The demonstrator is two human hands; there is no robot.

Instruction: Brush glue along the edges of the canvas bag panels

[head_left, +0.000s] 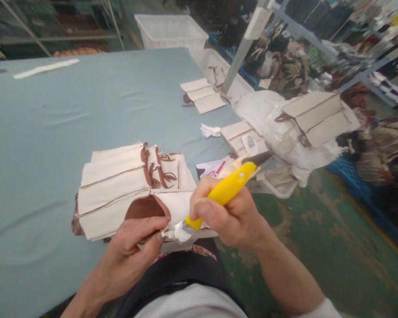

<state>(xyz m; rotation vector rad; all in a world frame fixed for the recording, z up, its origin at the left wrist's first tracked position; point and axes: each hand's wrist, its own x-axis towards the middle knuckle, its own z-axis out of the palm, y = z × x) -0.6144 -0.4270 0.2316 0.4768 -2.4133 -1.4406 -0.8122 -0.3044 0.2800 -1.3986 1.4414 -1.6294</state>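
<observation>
My right hand (230, 212) is closed around a yellow-handled brush (228, 187), its white-smeared tip pointing down at the edge of a cream fabric piece (172, 205) with brown trim. My left hand (135, 247) pinches that same piece at its near edge, folding the brown-lined flap back. The piece lies on top of a stack of similar cream bags (116, 185) at the near edge of the table.
A grey-blue table (53, 132) stretches away to the left. More cream bags (202, 95) lie further back, and others (318, 117) rest on white plastic sacks at the right. White bins (170, 31) stand behind. Green floor lies to the right.
</observation>
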